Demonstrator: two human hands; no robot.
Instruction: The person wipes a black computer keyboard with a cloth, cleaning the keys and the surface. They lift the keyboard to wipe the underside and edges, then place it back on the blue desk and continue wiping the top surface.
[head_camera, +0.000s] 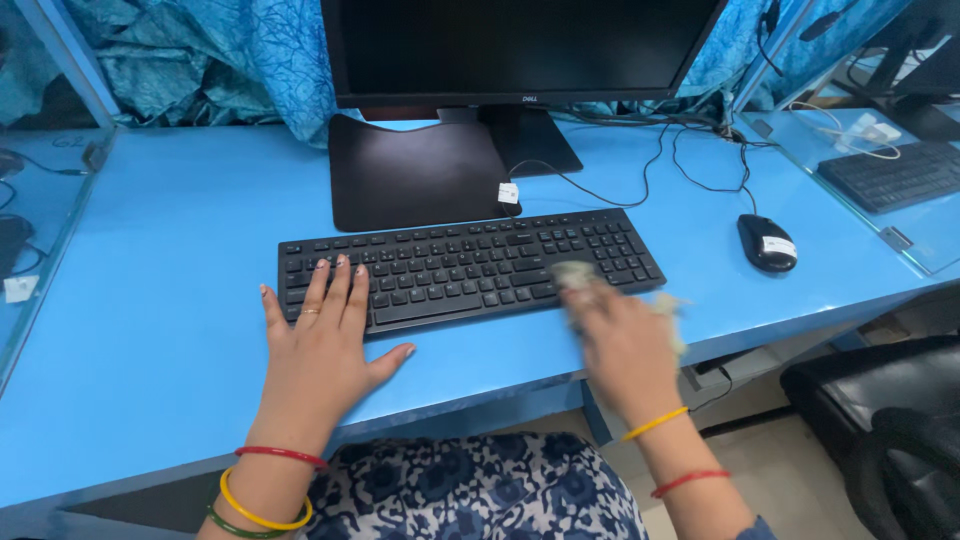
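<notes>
A bright blue desk (150, 300) fills the view, with glass dividers at both sides and blue patterned cloth (230, 50) hung behind it. Nearest the camera is the person's lap in dark blue and white printed fabric, just below the desk edge. The black keyboard (465, 265) lies across the middle of the desk and serves as the marker for everything else.

The left hand (325, 345) lies flat with fingers spread, palm on the desk just in front of the keyboard's left end, fingertips resting on the lower left keys; it holds nothing. Red, yellow and green bangles sit on that wrist. The right hand (625, 340) is blurred at the keyboard's front right corner, closed around a pale crumpled cloth (575, 275) that touches the keys there; how tightly it grips cannot be told.

Right of the keyboard, a little apart, sits a black mouse (767, 243) with its cable running back. Behind the keyboard stands the black monitor (520, 45) on a flat dark base (415, 175), screen dark. Beyond the right divider lies another keyboard (890, 175).
</notes>
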